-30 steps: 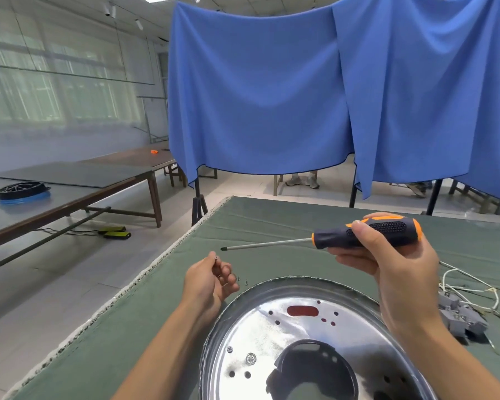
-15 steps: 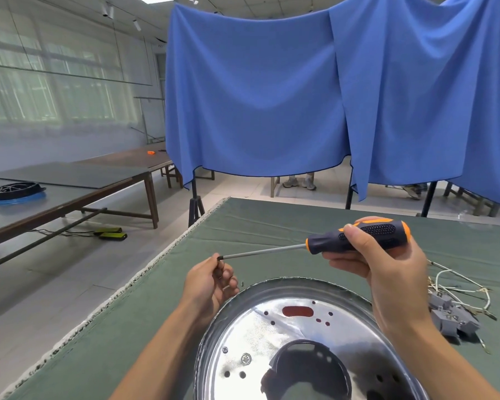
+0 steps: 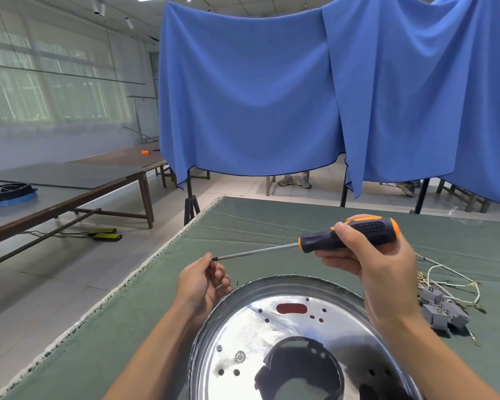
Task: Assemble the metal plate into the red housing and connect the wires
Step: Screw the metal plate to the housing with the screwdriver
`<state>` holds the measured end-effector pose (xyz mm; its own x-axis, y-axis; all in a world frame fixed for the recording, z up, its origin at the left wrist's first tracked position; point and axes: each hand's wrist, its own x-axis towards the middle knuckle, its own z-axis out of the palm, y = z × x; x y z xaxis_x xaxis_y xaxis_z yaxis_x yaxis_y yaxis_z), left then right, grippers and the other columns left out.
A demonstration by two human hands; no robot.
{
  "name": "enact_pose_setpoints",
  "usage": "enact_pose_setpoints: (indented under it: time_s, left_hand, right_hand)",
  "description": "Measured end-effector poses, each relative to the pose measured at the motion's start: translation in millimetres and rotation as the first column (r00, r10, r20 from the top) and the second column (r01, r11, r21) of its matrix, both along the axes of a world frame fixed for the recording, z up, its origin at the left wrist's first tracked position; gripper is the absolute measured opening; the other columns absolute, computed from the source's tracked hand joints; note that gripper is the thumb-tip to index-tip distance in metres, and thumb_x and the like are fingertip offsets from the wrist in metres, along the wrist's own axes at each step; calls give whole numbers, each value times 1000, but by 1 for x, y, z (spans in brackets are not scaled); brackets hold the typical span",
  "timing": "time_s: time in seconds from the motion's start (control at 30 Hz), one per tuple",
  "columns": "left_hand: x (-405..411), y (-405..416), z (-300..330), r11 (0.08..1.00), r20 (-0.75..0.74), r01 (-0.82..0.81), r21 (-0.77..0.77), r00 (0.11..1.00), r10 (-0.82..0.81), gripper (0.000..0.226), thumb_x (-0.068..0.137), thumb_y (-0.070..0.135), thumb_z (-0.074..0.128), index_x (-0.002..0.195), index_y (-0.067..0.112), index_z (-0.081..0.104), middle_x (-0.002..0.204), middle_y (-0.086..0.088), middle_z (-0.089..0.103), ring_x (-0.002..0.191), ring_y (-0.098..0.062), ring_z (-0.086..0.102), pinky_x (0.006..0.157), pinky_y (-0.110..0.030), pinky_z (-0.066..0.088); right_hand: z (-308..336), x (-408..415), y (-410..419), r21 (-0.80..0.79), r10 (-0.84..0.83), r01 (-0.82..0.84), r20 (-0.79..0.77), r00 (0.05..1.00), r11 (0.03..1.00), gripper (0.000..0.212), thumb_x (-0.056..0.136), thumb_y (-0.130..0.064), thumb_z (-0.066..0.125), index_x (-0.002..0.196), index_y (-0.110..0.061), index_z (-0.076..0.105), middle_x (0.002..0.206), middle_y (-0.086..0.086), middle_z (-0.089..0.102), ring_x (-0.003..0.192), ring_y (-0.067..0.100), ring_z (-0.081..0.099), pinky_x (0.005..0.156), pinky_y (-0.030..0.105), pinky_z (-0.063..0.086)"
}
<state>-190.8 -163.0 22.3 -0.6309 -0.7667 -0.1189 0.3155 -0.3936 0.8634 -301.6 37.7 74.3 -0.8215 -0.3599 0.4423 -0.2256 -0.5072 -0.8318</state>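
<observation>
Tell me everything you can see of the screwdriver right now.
The screwdriver has a thick dark handle with orange bands and a textured insert, and a thin bare metal shaft. It is held in the air over the green table, nearly level, tip pointing left and slightly down. The right hand grips the handle; the left hand pinches something tiny, likely a screw, at the tip.

Both hands raised, left hand [image 3: 201, 280] pinched, right hand [image 3: 367, 256] curled.
</observation>
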Motion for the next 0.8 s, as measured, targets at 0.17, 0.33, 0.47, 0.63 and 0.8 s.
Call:
enact_pose_setpoints:
  time_s: [0.17,0.33,0.47,0.63,0.8]
  left_hand:
    - [-1,0,-4,985,89,-79,-156,992,93,39,102,15,35,64,9,37,45,-3,39,33,-16,40,37,-16,37]
    - [0,-1,-7,961,106,-65,-268,990,96,35,102,15,36,67,9,39,52,-5,40,36,-16,42,38,-18,40]
    - [1,0,-6,916,110,-56,-397,988,108,34,103,15,36,70,8,39,55,-7,41,41,-18,43,39,-23,42]
    - [0,5,-3,908,122,-1,-418,991,58,32,101,13,38,71,7,42,50,-4,45,41,-15,45,42,-20,43]
    - [-4,3,-10,823,264,54,-565,957,118,36,100,7,41,65,6,46,56,-8,51,37,-2,46,43,-13,38]
  right_hand:
    - [1,1,0,-3,-17,17,1,1000,1000,12,79,-8,72,81,-11,61,69,12,70,62,37,70,50,30,55]
    - [3,3,1,-9,-35,34,-6,999,999,15,73,-17,75,80,-15,61,69,11,70,60,35,70,49,29,55]
    - [5,5,2,-5,-72,72,-31,997,997,22,73,-22,77,82,-13,59,69,13,71,57,34,70,48,29,54]
    - [11,8,3,-26,-76,75,-42,996,997,36,68,-31,76,83,-3,60,65,10,70,53,31,68,46,29,54]
    - [10,7,2,45,62,-62,-4,998,997,12,76,-8,73,74,-12,62,65,12,68,54,27,66,51,30,55]
